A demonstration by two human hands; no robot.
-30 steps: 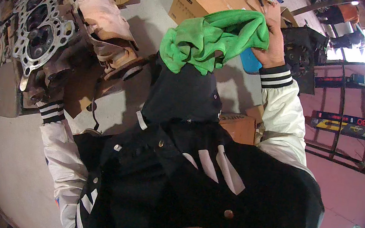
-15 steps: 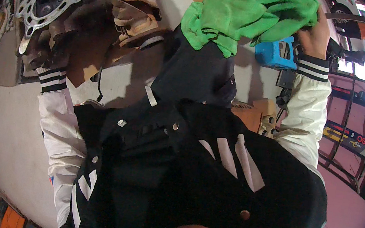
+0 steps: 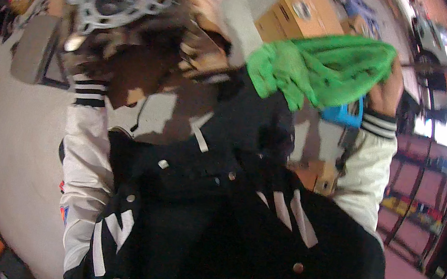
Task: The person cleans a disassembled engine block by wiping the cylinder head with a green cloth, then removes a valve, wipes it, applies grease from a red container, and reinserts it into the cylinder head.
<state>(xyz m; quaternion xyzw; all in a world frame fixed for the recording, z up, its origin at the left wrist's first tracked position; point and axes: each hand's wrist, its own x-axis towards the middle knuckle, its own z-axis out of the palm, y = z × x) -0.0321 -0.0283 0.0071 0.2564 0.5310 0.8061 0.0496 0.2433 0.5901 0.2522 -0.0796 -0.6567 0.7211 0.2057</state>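
Note:
A bright green cloth (image 3: 330,69) hangs bunched in front of my right hand (image 3: 388,94), whose fingers are wrapped around its right end. The cloth's loose end droops to the left over my dark trousers. On the left my arm reaches up to an engine block (image 3: 135,36), and its striped cuff (image 3: 90,92) stops at the block's lower edge. The fingers of my left hand are lost in shadow and blur there. Across the top of the block lies a grey metal face with round bores and many holes (image 3: 95,17), which looks like a head gasket.
Behind the cloth are a cardboard box (image 3: 303,19) and a blue plastic stool-like object (image 3: 347,112). A grey padded chair-like piece (image 3: 35,53) stands left of the engine. At the right, a metal rack (image 3: 414,206) holds boxes against a pink wall.
The whole view has shifted, so engine, cloth and hands sit lower and the engine further right. The green cloth stays in my right hand. My left arm remains at the block.

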